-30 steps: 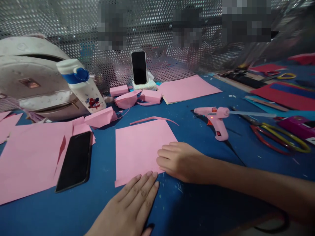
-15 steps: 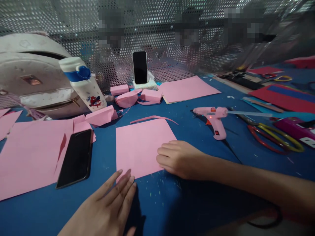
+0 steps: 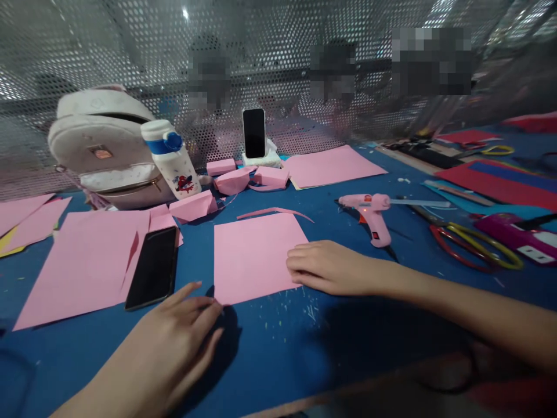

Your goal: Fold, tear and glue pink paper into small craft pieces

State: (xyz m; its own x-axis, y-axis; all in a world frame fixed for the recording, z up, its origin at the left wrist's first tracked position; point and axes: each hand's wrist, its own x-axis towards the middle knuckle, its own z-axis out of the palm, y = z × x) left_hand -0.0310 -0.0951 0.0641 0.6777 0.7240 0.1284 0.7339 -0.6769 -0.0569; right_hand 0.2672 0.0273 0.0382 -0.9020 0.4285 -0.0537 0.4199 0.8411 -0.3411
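Observation:
A square pink paper sheet (image 3: 255, 255) lies flat on the blue table (image 3: 278, 342) in front of me. My right hand (image 3: 326, 268) rests on its right edge, fingers stretched out and pressing it down. My left hand (image 3: 174, 342) reaches to the sheet's near left corner, fingertips touching or pinching that corner; whether the corner is gripped is unclear. A black phone (image 3: 153, 267) lies just left of the sheet on a larger pink sheet (image 3: 82, 261).
A pink glue gun (image 3: 369, 209) and scissors (image 3: 470, 241) lie to the right. Folded pink paper pieces (image 3: 237, 177), a bottle (image 3: 172, 157), a white bag (image 3: 104, 145) and a propped phone (image 3: 254, 133) stand before the perforated metal wall. More pink and red sheets lie around.
My left hand slid from the sheet's lower middle to its near left corner. The right hand stayed on the right edge. The camera pulled back, showing more of the left.

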